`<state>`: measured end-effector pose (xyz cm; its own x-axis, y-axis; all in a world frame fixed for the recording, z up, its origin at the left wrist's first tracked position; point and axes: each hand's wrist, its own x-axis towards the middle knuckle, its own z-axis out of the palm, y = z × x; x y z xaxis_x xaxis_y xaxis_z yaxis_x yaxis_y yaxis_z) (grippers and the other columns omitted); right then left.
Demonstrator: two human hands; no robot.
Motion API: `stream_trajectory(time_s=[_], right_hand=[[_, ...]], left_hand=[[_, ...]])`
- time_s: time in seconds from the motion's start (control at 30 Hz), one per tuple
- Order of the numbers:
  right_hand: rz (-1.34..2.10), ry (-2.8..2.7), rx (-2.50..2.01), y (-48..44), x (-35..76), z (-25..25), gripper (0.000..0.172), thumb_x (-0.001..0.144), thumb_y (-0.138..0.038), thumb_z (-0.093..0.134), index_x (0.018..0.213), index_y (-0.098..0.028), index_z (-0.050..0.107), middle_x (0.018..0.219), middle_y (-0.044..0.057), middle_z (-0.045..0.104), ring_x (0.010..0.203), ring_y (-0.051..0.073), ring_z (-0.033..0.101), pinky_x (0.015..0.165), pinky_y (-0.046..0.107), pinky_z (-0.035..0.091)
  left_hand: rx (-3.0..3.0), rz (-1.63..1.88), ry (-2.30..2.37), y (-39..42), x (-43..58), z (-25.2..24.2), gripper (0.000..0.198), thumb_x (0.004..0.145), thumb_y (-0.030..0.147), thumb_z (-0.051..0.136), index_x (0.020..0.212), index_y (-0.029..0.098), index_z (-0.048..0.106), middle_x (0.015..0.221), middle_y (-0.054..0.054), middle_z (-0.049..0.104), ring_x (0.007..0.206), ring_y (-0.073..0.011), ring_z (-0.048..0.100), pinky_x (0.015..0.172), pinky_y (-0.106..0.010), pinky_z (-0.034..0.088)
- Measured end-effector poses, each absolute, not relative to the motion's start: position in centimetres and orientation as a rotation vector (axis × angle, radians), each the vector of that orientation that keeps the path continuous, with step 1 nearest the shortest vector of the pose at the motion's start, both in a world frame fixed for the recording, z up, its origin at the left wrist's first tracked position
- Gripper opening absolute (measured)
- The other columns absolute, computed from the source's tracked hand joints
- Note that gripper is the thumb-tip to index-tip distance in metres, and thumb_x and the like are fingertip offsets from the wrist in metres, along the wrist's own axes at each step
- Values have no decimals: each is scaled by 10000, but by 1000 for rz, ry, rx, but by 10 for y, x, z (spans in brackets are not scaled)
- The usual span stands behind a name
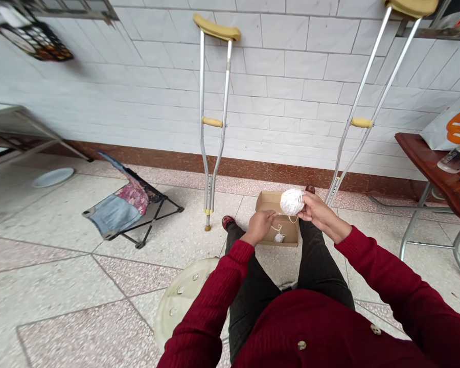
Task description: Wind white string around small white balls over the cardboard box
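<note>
A rounded white wrapped bundle (291, 202) is held up in my right hand (315, 209), its fingers closed around the right side. My left hand (261, 226) is a little lower and to the left, with thumb and fingertips pinched on a thin pale strand (282, 214) that runs toward the bundle. Below both hands an open cardboard box (266, 199) sits on the floor between my feet. Inside it lies a small white piece (279, 237) with a curly strand.
Two crutches (212, 122) (361, 123) lean on the tiled wall. A folding chair (118, 212) stands left, a round plastic stool (176, 296) beside my left leg. At right, a red-brown table (425, 156) holds a bag and a bottle.
</note>
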<state>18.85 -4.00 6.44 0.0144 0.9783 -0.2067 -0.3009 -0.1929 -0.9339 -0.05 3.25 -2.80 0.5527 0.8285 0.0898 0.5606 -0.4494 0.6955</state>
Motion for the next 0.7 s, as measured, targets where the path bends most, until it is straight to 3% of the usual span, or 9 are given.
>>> stream_trajectory(time_s=[0.17,0.3,0.37,0.43,0.53,0.63,0.7], right_hand=[[1758,-883,-1178,-70,177,42,276,713,-248,602,980,-184,564,645,6,629,453,92,532,348,157,355],[1672,-873,-1313,-55,182,17,281,717,-202,596,993,-172,552,679,12,636,477,93,555,415,193,474],[1516,-870,-1401,-37,188,13,274,709,-182,594,978,-171,541,703,4,622,469,85,551,416,199,487],[1322,-925,-1445,-16,194,14,267,692,-172,599,951,-179,533,776,-3,612,460,70,543,403,193,479],[1018,-1040,-1459,9,199,21,297,664,-178,628,944,-197,530,925,0,606,470,50,539,389,178,458],[898,-955,-1430,23,198,31,311,677,-195,637,961,-205,511,967,11,607,494,58,548,391,178,455],[1014,-808,-1357,27,193,38,236,713,-198,608,924,-192,503,898,21,613,519,76,564,417,190,482]], left_hand=[[2553,599,1087,61,3,3,284,904,226,436,753,183,672,743,-44,679,747,-179,579,868,-315,413],[2729,658,971,63,12,40,293,914,213,426,740,189,660,718,-22,672,701,-159,562,1027,-363,323],[2744,633,956,55,18,55,306,908,233,440,689,182,647,674,-27,654,667,-163,548,960,-347,366],[2693,559,968,46,22,66,313,890,257,463,645,176,640,632,-33,636,631,-168,537,798,-306,412],[2527,519,1057,35,24,80,322,880,276,461,636,174,645,607,-22,636,586,-157,531,597,-260,356],[2499,595,1133,30,21,88,321,883,280,464,637,176,643,621,-18,654,600,-157,542,566,-258,310],[2513,606,1121,28,19,88,318,884,281,475,637,174,643,632,-23,659,603,-159,542,568,-260,303]])
